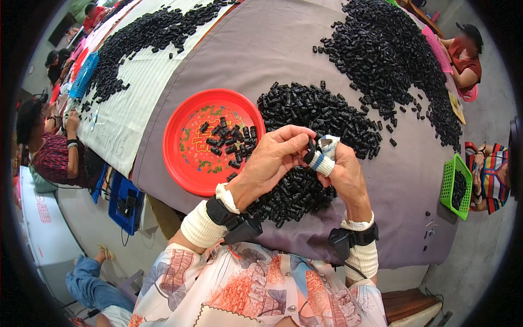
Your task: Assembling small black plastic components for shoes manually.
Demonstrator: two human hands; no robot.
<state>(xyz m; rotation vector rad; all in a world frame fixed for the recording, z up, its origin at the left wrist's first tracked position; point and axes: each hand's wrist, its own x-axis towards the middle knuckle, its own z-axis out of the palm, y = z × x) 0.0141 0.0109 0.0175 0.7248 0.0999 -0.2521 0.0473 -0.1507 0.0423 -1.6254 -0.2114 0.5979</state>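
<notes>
My left hand [278, 155] is closed, its thumb and fingertips pinching a small black plastic part [311, 146]. Right up against it, my right hand [347, 173] is curled, with a white knitted finger cover banded in blue [320, 162] and a silvery-white wrap [328, 143] on its fingers. What the right fingertips grip is hidden. Beneath and beyond both hands lies a heap of black cylindrical parts [313, 111] on the grey-mauve tablecloth [223, 65]. To the left, a round red tray [177, 158] with a printed pattern holds several such parts at its right side.
A larger heap of black parts [381, 54] spreads at the far right, another [147, 38] at the far left on a white striped cloth [152, 76]. A green basket [464, 210] stands at the right edge. Co-workers sit along both sides. A blue crate [121, 204] is lower left.
</notes>
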